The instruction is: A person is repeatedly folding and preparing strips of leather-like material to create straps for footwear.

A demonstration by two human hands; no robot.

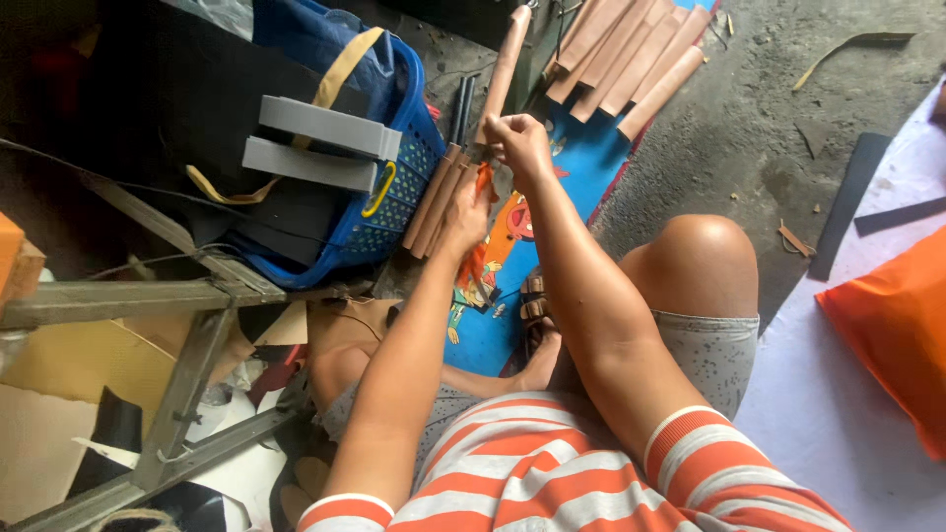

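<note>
My right hand (517, 143) is closed around the lower end of a long tan leather strip (505, 64) that runs up toward the top of the view. My left hand (463, 217) sits just below it, fingers curled around a small orange tool (483, 179) whose tip meets the strip. Beside both hands lies a bundle of brown strips (434, 202). Both arms reach forward over my bent knee (695, 256).
A blue plastic basket (399, 192) with grey foam blocks (320, 143) stands at left. More tan strips (631, 59) are stacked at top. A blue cartoon mat (581, 163) covers the floor. A metal frame (177, 394) is at lower left, an orange cushion (892, 330) at right.
</note>
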